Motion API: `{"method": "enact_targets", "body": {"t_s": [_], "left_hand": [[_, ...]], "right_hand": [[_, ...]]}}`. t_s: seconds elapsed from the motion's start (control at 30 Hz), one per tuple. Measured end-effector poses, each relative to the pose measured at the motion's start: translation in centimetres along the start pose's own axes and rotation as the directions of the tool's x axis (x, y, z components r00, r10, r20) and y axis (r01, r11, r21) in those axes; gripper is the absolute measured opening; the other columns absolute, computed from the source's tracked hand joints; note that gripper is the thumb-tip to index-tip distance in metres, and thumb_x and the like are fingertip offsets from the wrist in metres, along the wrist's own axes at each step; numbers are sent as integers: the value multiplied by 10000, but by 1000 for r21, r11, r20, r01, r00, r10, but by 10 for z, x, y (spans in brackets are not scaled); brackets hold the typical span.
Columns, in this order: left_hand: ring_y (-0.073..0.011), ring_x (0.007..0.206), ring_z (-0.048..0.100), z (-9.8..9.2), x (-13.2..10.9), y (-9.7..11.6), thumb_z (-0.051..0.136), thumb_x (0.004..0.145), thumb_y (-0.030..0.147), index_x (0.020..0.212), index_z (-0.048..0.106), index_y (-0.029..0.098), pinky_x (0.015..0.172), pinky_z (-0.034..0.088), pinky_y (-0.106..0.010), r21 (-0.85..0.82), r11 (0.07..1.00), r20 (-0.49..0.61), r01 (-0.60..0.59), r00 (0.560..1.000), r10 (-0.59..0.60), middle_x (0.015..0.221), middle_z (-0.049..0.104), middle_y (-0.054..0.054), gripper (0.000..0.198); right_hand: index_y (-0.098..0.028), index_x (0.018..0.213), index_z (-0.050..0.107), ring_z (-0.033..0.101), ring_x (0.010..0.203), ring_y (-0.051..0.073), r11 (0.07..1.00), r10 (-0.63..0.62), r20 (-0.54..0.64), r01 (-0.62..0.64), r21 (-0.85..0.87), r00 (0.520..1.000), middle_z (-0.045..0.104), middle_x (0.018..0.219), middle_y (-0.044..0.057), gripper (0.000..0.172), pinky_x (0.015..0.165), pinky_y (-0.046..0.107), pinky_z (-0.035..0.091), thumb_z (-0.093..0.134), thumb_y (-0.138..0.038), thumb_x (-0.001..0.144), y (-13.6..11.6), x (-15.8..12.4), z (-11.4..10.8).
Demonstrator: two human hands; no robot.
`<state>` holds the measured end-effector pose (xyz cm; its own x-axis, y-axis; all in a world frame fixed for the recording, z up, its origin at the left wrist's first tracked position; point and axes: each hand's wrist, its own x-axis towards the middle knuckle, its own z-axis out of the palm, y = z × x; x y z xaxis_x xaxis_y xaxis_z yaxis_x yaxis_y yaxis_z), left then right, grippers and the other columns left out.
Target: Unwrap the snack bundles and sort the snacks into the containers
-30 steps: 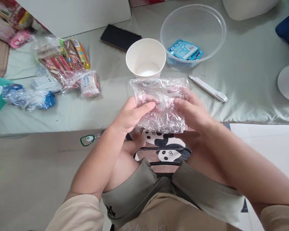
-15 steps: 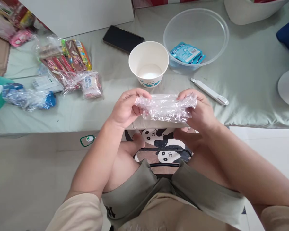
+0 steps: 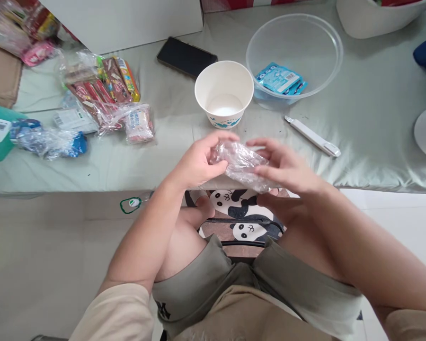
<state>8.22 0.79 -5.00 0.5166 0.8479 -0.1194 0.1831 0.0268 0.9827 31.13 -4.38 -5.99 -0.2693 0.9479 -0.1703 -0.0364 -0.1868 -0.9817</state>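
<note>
A crumpled clear plastic wrapper (image 3: 240, 163) is held between my hands, just above the near edge of the table. My left hand (image 3: 208, 158) is closed on its left end, with the thumb on the near side. On the other end, my right hand (image 3: 282, 163) has its thumb and fingers around the plastic, slightly blurred. Just beyond my hands stands an open white paper bowl (image 3: 224, 90) with a blue-green pattern. To its right is a clear plastic basin (image 3: 294, 57) with several blue packets (image 3: 282, 78) in it.
A white utility knife (image 3: 312, 136) lies right of my hands. Behind the bowl is a black phone (image 3: 186, 57). Bagged snacks (image 3: 102, 92), a small wrapped pack (image 3: 139, 124) and a blue plastic-wrapped item (image 3: 49, 139) lie at the left. A white box (image 3: 128, 21) stands behind.
The wrapper was stretched out wide between both hands; now it is bunched into a smaller bundle and my hands are closer together. The view has shifted slightly.
</note>
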Motion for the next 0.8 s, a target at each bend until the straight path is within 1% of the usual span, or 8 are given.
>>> {"method": "enact_targets", "body": {"t_s": [0.1, 0.13, 0.23, 0.33, 0.47, 0.57, 0.7, 0.8], "left_hand": [[-167, 875, 698, 6, 5, 1, 810, 697, 331, 1360, 497, 362, 699, 555, -274, -248, 968, -188, -39, 982, -8, 1107, 713, -16, 733], [-184, 921, 710, 9, 6, 1, 827, 696, 399, 1361, 482, 361, 706, 563, -281, -315, 949, -178, -20, 983, -38, 1133, 716, -24, 750], [-232, 982, 733, 17, 5, 3, 862, 688, 508, 1270, 548, 274, 735, 588, -306, -402, 906, 12, 130, 991, -137, 1135, 740, -69, 702], [-251, 1039, 737, 25, 0, 6, 884, 694, 474, 1198, 595, 207, 829, 609, -336, -413, 896, 54, 165, 986, -157, 1156, 759, -100, 639], [-232, 1042, 733, 27, -1, 7, 812, 789, 422, 1106, 689, 173, 893, 600, -338, -311, 941, 58, 135, 991, -123, 1084, 783, -89, 421], [-191, 951, 724, 23, 1, 5, 708, 867, 349, 1004, 740, 158, 842, 583, -299, -155, 983, -5, 101, 995, -103, 989, 787, -68, 238], [-124, 683, 643, 17, 2, 0, 679, 872, 323, 941, 743, 173, 610, 514, -236, -9, 997, -44, 82, 996, -82, 811, 732, -20, 177], [-98, 532, 551, 14, 1, -3, 718, 838, 353, 940, 734, 205, 506, 447, -229, -68, 996, -33, 54, 998, -56, 656, 630, 30, 180]], "right_hand": [[-183, 785, 653, 492, 560, 102, 990, 73, 69, -64, -125, 995, 569, 640, -19, 302, 487, 243, 377, 769, -458, 830, -4, -5, 12], [-184, 776, 646, 478, 561, 99, 992, 52, 21, -49, -116, 998, 553, 635, -23, 308, 490, 242, 365, 751, -466, 844, -5, -5, 15], [-208, 888, 662, 514, 630, 112, 997, -51, -166, 41, -65, 985, 594, 725, -17, 271, 553, 255, 414, 730, -470, 869, -3, -4, 22], [-227, 943, 656, 562, 706, 130, 991, -121, -200, 106, -85, 972, 634, 807, -8, 258, 648, 282, 480, 719, -472, 894, 1, -1, 22], [-224, 972, 664, 622, 778, 161, 987, -136, -128, 123, -101, 982, 680, 874, 16, 370, 735, 327, 523, 633, -590, 941, 8, 1, 20], [-219, 985, 688, 651, 849, 176, 977, -167, -121, 148, -152, 979, 711, 930, 36, 416, 774, 334, 524, 584, -622, 961, 10, 0, 18], [-224, 1054, 660, 568, 601, 127, 985, -90, -142, 67, -158, 986, 636, 683, -26, 305, 581, 281, 456, 640, -510, 951, 7, -1, 16], [-242, 1087, 637, 495, 491, 119, 998, -30, -126, 22, -64, 992, 559, 575, -67, 233, 501, 272, 397, 632, -425, 942, 5, -1, 16]]}}
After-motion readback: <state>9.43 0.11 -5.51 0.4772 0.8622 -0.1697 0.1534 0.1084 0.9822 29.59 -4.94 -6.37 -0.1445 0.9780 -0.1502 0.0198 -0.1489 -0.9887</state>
